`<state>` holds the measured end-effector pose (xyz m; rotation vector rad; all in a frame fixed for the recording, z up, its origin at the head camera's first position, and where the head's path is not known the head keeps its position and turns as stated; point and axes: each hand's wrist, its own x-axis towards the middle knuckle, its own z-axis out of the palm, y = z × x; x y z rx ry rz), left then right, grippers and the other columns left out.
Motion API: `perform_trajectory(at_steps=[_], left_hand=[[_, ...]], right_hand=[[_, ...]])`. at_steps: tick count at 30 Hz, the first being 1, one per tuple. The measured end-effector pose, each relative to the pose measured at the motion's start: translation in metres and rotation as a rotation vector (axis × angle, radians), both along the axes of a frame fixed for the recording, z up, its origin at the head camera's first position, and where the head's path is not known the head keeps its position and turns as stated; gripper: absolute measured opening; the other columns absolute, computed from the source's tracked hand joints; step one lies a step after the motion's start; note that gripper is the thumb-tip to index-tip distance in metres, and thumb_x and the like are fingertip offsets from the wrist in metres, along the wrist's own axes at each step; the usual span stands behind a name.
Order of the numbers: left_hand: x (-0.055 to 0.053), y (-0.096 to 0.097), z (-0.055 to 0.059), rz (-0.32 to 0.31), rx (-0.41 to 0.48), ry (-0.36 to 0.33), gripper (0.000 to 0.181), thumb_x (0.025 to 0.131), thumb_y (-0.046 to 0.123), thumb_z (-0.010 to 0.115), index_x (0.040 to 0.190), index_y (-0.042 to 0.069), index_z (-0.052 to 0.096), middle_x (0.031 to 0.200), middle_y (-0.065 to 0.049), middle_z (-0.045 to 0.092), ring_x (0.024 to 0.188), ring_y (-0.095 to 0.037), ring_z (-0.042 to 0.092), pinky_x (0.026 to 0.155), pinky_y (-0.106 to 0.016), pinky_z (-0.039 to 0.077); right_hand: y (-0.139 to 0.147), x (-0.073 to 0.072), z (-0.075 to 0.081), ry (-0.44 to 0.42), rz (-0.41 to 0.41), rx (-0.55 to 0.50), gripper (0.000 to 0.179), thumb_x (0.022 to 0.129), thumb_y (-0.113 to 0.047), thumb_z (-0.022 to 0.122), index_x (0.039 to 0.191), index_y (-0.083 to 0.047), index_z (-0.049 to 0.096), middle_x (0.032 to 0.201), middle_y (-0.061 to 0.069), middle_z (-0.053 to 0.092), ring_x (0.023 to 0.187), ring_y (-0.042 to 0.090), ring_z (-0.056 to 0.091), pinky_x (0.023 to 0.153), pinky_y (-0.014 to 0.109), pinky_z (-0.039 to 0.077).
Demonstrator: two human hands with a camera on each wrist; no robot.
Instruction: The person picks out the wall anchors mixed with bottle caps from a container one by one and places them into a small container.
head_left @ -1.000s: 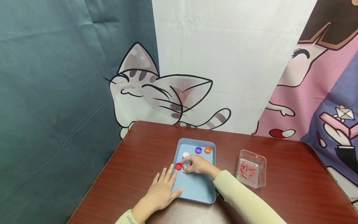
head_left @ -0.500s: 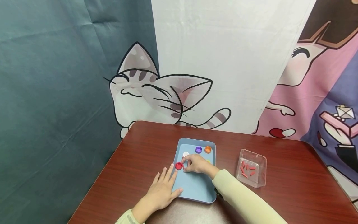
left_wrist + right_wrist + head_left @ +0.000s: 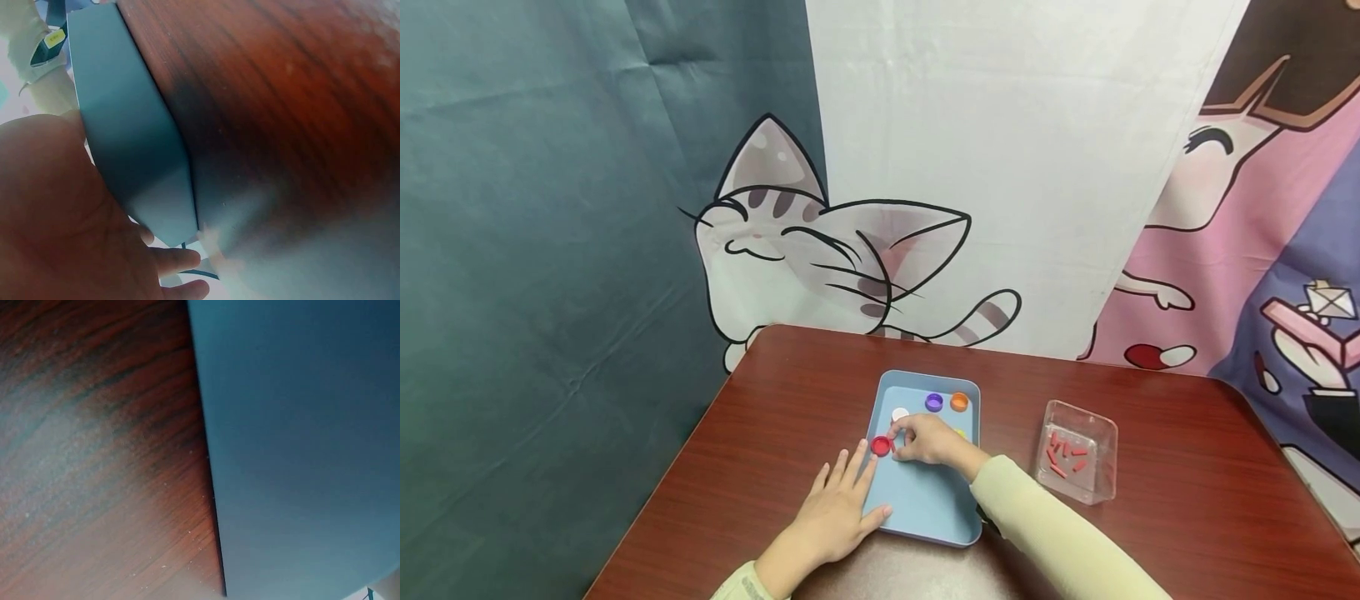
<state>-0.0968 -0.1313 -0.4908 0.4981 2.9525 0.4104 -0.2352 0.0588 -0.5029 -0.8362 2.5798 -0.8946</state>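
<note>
My left hand (image 3: 833, 515) lies with fingers spread over the left rim of the light blue tray (image 3: 917, 510), fingertips close to a round red cap (image 3: 880, 447). In the left wrist view its palm (image 3: 56, 212) faces the tray's outer wall (image 3: 131, 112). Reaching over the tray from the right, my right hand (image 3: 927, 439) pinches a short red stick (image 3: 893, 447) just right of that cap. The right wrist view shows only the tray's side (image 3: 306, 450) and the table, not the fingers.
Farther back in the tray are a white cap (image 3: 900, 414), a purple cap (image 3: 933, 402) and an orange cap (image 3: 958, 402). Something yellow (image 3: 959, 432) peeks out behind the right hand. A clear plastic box (image 3: 1103, 475) holding several red sticks (image 3: 1064, 450) stands right on the brown table (image 3: 760, 417).
</note>
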Motion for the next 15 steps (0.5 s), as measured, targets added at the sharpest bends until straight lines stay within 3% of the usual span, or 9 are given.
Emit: perform_trajectory(at_steps=[9, 15], left_hand=[[0.0, 0.0, -0.001, 0.003, 0.001, -0.011, 0.078, 0.102, 0.06, 0.043, 0.159, 0.008, 0.032, 0.169, -0.012, 0.015, 0.151, -0.043, 0.023, 0.117, -0.064, 0.024], [0.0, 0.0, -0.001, 0.005, 0.011, -0.021, 0.078, 0.102, 0.061, 0.043, 0.159, 0.008, 0.032, 0.169, -0.013, 0.015, 0.151, -0.043, 0.023, 0.117, -0.064, 0.024]], right_hand=[[0.006, 0.001, 0.0, 0.079, 0.021, -0.029, 0.017, 0.082, -0.012, 0.082, 0.094, -0.009, 0.071, 0.061, -0.007, 0.054, 0.054, 0.004, 0.047, 0.05, 0.02, 0.038], [0.019, 0.003, 0.008, 0.111, 0.02, -0.115, 0.016, 0.083, -0.011, 0.081, 0.096, -0.008, 0.072, 0.063, -0.009, 0.057, 0.056, 0.001, 0.049, 0.051, 0.019, 0.041]])
